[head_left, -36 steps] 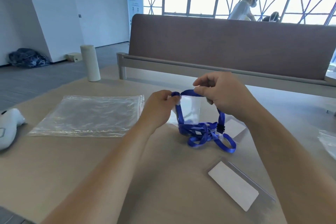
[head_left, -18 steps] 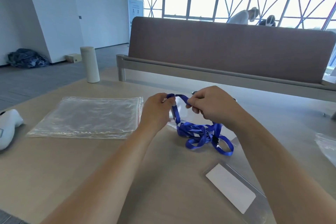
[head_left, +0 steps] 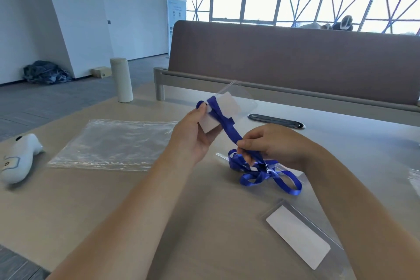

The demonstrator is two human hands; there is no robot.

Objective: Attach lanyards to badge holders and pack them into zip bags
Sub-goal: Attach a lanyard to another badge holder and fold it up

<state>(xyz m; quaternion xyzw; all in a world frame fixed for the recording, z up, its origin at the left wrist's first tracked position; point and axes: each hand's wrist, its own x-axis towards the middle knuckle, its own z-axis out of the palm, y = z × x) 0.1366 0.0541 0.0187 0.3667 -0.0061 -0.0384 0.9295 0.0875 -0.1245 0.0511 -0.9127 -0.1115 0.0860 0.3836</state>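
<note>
Stretching blue lanyard (head_left: 229,130) between left hand (head_left: 193,136), right hand (head_left: 275,145)

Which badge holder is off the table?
The holder raised in the left hand, blue lanyard running across it. The spare holder lies flat on the table near the right forearm, bare.

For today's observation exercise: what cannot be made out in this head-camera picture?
- Lanyard clip on the badge holder: hidden by the left hand, head view.
- Spare badge holder: one corner cut off by the bottom edge.
- Poster text: too small.
- White device: left edge crops it.
</note>
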